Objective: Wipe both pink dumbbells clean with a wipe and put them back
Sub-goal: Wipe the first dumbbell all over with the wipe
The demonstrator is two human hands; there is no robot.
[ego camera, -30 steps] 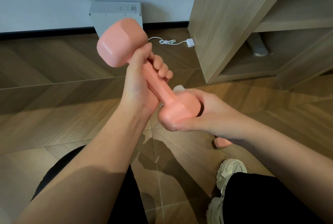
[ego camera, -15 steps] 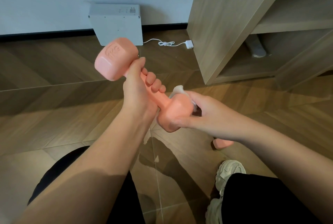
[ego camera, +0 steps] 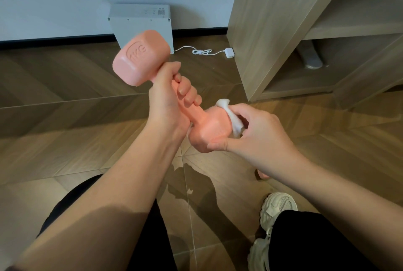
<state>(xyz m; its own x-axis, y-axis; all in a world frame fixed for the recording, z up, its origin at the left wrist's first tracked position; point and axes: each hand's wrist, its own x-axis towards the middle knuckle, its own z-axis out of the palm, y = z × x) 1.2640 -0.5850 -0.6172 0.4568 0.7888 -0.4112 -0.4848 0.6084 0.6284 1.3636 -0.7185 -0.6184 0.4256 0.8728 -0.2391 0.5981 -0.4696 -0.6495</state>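
A pink dumbbell marked 1KG is held up in the air, tilted, its far head at upper left. My left hand grips its handle. My right hand presses a white wipe against the near head, thumb under that head. A sliver of the second pink dumbbell shows on the floor, mostly hidden behind my right forearm.
A grey box stands against the wall with a white cable and plug beside it. A wooden shelf unit stands at the right. My white shoe and dark trouser legs are at the bottom on the wood floor.
The dumbbell has turned in my left hand so the 1KG end face shows. My right hand slid round the near head, and the wipe now shows on its far side.
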